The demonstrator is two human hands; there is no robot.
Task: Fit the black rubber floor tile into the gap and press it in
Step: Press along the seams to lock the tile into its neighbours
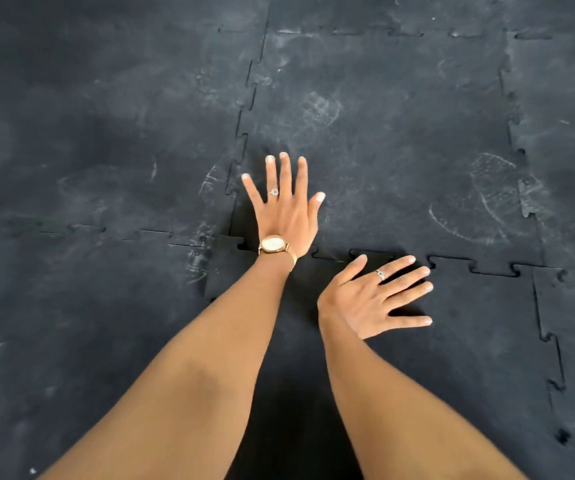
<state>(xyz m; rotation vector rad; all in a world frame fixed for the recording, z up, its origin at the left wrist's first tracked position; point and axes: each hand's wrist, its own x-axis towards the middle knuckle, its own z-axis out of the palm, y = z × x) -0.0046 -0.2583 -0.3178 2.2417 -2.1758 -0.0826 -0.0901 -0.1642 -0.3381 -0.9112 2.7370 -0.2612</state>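
- down on the dark floor, the black rubber floor tile with jigsaw-tooth edges (393,140) lies flat in its gap, ringed by the neighbouring black interlocking mats (88,133) on every side.
- the left hand (286,206) is spread flat, fingers splayed, palm down on the tile's near-left corner, gripping nothing; a gold wristwatch (274,244) sits at the wrist.
- the right hand (372,299) is open too, fingers fanned to the right, lying just below the toothed near seam (469,268) on the next mat down; whether the palm bears weight i cannot tell.
- that near seam looks a touch raised, with dark slots showing between the tabs, so i'd say the pressing isn't finished there.
- the left seam (244,133) also shows a dark line along its teeth.
- handling call: this looks like dense, heavy, floppy rubber, grippy rather than slick and not fragile, so firm palm pressure should be safe.
- no lifting needed now; best contact is flat palms right over the tabs, working along each seam.
- dusty shoe prints (486,199) mark the surface, suggesting it holds chalky dirt.
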